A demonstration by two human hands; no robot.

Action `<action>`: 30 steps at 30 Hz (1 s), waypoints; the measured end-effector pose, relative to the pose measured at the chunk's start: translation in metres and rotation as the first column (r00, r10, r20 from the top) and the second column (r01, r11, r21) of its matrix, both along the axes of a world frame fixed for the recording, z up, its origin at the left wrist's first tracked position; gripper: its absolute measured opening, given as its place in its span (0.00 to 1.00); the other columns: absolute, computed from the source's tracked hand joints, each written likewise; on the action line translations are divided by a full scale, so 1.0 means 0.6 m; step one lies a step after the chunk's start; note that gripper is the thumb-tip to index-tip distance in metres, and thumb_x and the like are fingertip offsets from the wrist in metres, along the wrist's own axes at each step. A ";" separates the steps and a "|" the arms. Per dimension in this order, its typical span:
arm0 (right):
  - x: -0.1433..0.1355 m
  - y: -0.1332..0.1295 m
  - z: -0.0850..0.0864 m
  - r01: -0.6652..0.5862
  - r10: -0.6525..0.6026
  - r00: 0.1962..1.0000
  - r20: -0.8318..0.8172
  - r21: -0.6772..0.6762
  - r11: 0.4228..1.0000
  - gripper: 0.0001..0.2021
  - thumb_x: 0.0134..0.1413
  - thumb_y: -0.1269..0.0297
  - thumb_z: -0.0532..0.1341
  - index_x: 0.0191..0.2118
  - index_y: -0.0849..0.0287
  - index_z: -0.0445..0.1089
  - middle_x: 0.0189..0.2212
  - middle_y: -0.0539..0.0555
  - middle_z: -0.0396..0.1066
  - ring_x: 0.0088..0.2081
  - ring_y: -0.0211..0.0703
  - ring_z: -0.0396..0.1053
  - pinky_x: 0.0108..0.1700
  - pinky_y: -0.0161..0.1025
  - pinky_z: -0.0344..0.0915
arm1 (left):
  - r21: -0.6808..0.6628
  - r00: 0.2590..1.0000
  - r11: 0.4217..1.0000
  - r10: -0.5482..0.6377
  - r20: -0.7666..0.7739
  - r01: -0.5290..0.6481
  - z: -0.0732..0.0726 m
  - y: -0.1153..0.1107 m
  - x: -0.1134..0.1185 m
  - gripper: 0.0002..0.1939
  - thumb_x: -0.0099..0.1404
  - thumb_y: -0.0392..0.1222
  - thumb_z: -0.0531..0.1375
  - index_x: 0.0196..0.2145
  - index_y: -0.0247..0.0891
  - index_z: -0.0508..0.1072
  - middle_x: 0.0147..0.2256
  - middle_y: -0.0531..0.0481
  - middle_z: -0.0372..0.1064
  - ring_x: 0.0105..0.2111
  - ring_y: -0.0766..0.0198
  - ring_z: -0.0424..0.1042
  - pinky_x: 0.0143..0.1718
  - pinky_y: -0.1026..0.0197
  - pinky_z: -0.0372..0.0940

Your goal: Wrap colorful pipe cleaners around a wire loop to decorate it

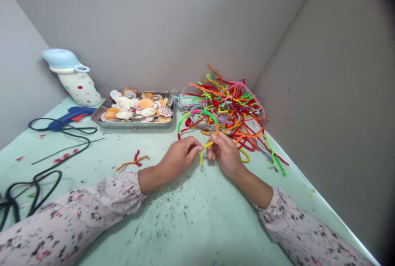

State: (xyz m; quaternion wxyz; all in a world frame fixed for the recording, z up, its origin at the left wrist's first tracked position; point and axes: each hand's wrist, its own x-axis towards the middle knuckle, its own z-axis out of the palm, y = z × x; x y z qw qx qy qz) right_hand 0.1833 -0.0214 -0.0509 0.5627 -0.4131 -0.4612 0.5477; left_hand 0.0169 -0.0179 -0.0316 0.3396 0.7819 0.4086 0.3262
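Between my hands is a hoop wrapped in bands of green, pink, orange and red pipe cleaner. My left hand pinches a yellow pipe cleaner near the hoop's lower side, and its free end hangs below the fingertips. My right hand grips the hoop at its right side, where the orange band meets the yellow. Part of the hoop is hidden behind my fingers. On the table left of my left hand lies a small twisted piece of orange and red pipe cleaner.
A metal tray of seashells stands at the back, left of a tangled heap of pipe cleaners. Farther left are a blue glue gun, its looping black cord and a white bottle with a blue lid. Grey walls enclose the table.
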 end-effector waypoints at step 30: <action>-0.001 -0.002 0.003 -0.010 0.010 0.999 -0.043 -0.007 1.000 0.10 0.53 0.57 0.58 0.30 0.58 0.64 0.16 0.46 0.67 0.15 0.34 0.65 0.15 0.28 0.56 | 0.091 0.999 0.996 -0.004 -0.034 0.007 0.001 -0.003 -0.001 0.08 0.65 0.40 0.52 0.33 0.37 0.69 0.26 0.53 0.67 0.25 0.67 0.64 0.29 0.66 0.58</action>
